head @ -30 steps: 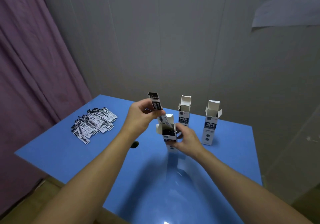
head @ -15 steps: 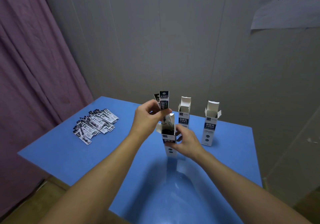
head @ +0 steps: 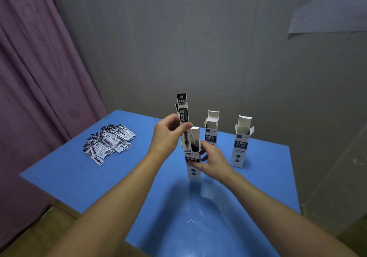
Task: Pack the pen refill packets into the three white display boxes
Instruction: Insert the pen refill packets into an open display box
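Note:
Three tall white display boxes stand open-topped on the blue table [head: 79, 177]. My right hand [head: 210, 160] grips the nearest box [head: 193, 165] around its upper part. My left hand [head: 168, 135] pinches a couple of black-and-white pen refill packets [head: 183, 109], held upright with their lower ends inside the nearest box's mouth. The middle box [head: 211, 135] and the right box [head: 240, 147] stand behind, untouched. A pile of several loose refill packets [head: 108, 142] lies at the table's left side.
A purple curtain [head: 39, 78] hangs along the left. A grey wall [head: 198, 38] rises behind the table, with a paper sign [head: 333, 6] at the upper right. The table's right edge [head: 294, 177] runs close to the wall.
My left hand has turned the packets from tilted to upright and moved them right, so their lower ends now sit in the nearest box's mouth. My right hand keeps its hold on that box.

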A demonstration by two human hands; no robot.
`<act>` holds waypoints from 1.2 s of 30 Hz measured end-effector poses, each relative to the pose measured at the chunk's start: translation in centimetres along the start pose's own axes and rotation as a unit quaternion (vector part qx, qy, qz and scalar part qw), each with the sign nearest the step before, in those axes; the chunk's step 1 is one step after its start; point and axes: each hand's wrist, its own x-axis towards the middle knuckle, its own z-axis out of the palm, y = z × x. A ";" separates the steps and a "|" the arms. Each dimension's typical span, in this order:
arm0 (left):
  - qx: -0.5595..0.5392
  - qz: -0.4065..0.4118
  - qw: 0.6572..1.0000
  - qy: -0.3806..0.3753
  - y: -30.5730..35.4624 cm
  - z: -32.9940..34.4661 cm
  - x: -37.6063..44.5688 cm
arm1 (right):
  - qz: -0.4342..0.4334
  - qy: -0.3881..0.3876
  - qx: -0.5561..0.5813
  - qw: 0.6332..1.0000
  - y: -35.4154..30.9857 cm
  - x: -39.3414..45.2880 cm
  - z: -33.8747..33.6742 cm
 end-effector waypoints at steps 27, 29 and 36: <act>0.111 0.010 0.985 -0.134 -3.1 -0.7 1.1 | 0.006 0.005 0.017 1.000 -0.6 0.7 0.3; 0.124 0.016 0.983 -0.138 -3.4 -0.6 1.1 | 0.012 0.002 0.021 1.000 -0.3 0.6 0.3; 0.114 -0.007 0.985 -0.126 -4.7 -0.8 1.1 | 0.103 -0.007 0.034 0.994 1.3 0.7 0.9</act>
